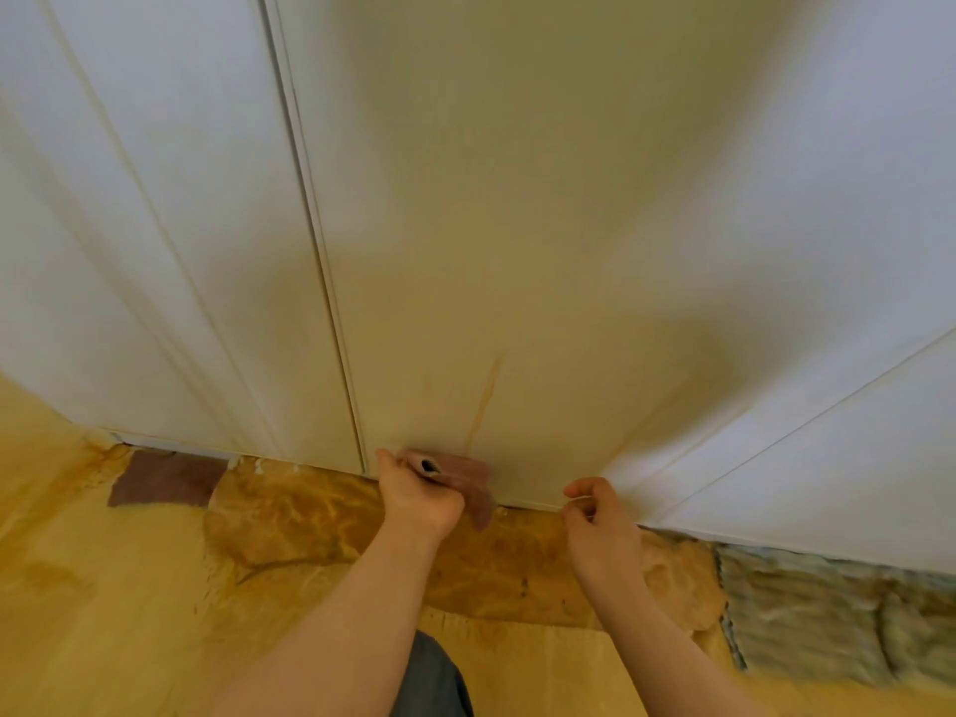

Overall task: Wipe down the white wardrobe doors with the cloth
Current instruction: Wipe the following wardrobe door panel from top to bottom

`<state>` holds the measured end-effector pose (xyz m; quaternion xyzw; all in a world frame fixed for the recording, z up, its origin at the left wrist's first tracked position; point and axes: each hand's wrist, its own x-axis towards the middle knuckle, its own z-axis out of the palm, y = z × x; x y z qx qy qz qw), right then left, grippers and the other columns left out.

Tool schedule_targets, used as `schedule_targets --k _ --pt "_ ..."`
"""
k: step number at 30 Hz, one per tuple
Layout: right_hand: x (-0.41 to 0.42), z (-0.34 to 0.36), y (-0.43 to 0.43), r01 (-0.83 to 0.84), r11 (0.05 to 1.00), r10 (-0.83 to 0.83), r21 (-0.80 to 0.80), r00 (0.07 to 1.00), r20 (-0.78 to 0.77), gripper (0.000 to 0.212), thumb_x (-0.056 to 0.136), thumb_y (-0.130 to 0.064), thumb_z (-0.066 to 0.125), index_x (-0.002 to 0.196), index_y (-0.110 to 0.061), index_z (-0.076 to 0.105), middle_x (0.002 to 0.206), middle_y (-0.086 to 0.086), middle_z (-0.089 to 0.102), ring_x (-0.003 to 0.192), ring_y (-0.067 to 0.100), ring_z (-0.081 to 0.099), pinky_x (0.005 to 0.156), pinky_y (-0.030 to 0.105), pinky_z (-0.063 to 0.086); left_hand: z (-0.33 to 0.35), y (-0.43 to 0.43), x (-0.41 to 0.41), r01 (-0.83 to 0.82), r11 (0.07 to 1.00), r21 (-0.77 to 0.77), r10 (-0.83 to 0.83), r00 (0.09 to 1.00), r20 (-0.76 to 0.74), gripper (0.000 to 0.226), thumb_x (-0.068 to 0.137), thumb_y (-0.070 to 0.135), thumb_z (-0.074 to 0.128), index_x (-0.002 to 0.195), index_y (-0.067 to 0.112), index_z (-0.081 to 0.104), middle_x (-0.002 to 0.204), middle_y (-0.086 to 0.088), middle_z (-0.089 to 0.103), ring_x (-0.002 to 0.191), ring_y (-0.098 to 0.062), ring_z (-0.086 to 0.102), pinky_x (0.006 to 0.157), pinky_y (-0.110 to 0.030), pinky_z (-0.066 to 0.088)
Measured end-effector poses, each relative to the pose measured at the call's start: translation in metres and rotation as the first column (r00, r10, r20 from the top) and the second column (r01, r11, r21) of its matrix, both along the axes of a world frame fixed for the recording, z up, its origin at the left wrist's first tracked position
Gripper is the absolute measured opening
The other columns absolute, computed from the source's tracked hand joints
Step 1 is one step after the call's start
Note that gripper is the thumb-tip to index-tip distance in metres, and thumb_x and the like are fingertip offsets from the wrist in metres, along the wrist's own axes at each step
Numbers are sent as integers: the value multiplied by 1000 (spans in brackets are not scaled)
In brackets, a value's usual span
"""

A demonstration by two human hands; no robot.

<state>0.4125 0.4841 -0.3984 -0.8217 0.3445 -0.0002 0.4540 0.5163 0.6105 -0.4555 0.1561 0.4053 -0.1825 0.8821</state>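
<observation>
The white wardrobe doors (517, 225) fill the upper view, seen from low and close. A vertical gap (331, 282) divides the left door from the middle one. My left hand (419, 496) grips a bunched pinkish cloth (465, 476) against the bottom edge of the middle door, just right of the gap. A faint brownish streak (483, 401) runs up the door above the cloth. My right hand (600, 525) hovers with loosely curled fingers near the door's bottom edge, holding nothing.
Below the doors lies a yellow-brown patterned floor covering (129, 587) with a dark reddish patch (165, 478) at the left. A grey-blue textured rug (827, 608) sits at the right. My knee in dark fabric (429, 675) shows at the bottom.
</observation>
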Motion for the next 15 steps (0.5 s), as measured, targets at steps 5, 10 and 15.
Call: schedule_targets --k 5,10,15 --pt "-4 -3 -1 -10 1000 10 6 1000 -21 16 93 -9 43 95 -23 50 77 -7 54 61 11 48 53 24 37 -36 8 8 35 995 93 -23 991 -133 65 95 63 27 45 21 28 42 6 29 46 -11 30 46 -21 26" --pt "-14 -11 -9 20 998 -17 52 999 -50 21 92 -3 41 92 -21 51 74 -3 53 53 10 41 43 14 31 -37 -4 12 38 988 148 -13 987 -161 69 97 60 25 40 20 29 33 7 28 27 -11 27 39 -11 25" --pt "-15 -12 -14 41 998 -37 54 997 -65 21 91 -5 42 91 -23 52 71 -1 53 52 11 41 45 18 33 -13 -13 10 38 995 91 -27 993 -118 54 97 58 24 57 22 28 36 8 28 38 -9 27 37 -13 41"
